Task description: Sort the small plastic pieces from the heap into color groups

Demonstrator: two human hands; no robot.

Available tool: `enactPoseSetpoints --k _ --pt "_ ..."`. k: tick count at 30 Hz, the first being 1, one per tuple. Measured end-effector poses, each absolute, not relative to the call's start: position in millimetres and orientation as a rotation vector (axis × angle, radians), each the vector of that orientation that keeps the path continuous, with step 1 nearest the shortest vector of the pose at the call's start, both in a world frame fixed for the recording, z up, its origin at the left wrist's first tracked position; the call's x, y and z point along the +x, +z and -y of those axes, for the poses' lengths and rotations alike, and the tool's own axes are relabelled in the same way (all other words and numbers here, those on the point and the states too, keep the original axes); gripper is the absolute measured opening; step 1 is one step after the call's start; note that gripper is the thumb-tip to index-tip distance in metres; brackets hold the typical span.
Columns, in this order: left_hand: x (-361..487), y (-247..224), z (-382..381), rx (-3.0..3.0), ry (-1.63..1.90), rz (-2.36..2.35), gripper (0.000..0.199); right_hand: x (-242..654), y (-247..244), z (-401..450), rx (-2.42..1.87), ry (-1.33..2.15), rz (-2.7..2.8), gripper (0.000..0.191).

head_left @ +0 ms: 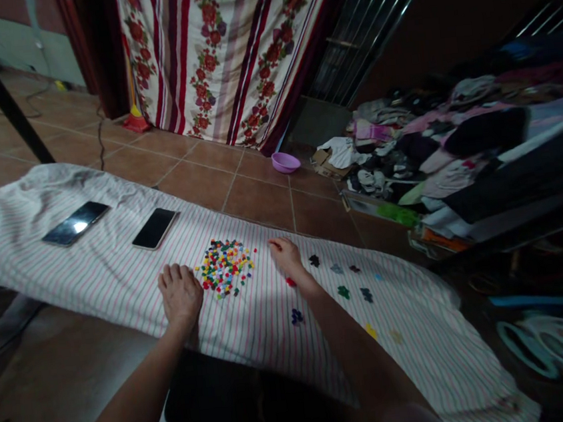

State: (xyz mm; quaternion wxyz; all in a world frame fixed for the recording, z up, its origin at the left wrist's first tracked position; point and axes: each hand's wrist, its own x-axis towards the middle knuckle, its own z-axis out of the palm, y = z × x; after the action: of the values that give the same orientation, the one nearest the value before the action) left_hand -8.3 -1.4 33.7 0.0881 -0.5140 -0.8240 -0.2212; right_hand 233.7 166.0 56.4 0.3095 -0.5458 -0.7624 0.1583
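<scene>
A mixed heap of small multicoloured pieces (pixel 224 267), bead- or block-like, lies on a striped cloth (pixel 254 338). My left hand (pixel 180 292) rests palm down on the cloth at the heap's left edge, fingers extended. Right of the heap, my right hand (pixel 286 257) is closed with its fingertips together; whatever they hold is too small to make out. Partly behind its wrist are red pieces (pixel 290 282). Further small groups sorted by colour lie around that forearm: navy (pixel 297 316), black (pixel 313 260), grey (pixel 336 269), green (pixel 344 292) and yellow (pixel 371 331).
Two phones, one with a glare spot (pixel 76 224) and one dark (pixel 155 228), lie left on the cloth. Beyond its edge are a tiled floor, a purple basin (pixel 285 162) and a floral curtain (pixel 215 57). Piled clothes (pixel 418 129) fill the right side.
</scene>
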Motion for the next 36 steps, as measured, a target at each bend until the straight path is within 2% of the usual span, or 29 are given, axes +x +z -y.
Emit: enactPoseSetpoints --k 9,18,28,36 --pt "-8.6 29.7 0.1 -1.508 -0.652 2.430 0.030 122.9 46.5 -154.5 -1.120 0.449 2.396 0.028" --pt "-9.3 23.8 -2.0 -1.503 -0.620 2.427 0.029 76.6 54.7 -157.7 -1.477 0.350 2.470 0.021" --pt "-8.3 26.9 -0.9 -1.484 -0.604 2.423 0.027 56.2 75.8 -160.4 -1.950 0.490 2.439 0.032" --pt "-8.7 27.3 -1.4 -1.485 -0.621 2.424 0.026 48.2 76.4 -154.8 -1.925 0.533 2.431 0.028"
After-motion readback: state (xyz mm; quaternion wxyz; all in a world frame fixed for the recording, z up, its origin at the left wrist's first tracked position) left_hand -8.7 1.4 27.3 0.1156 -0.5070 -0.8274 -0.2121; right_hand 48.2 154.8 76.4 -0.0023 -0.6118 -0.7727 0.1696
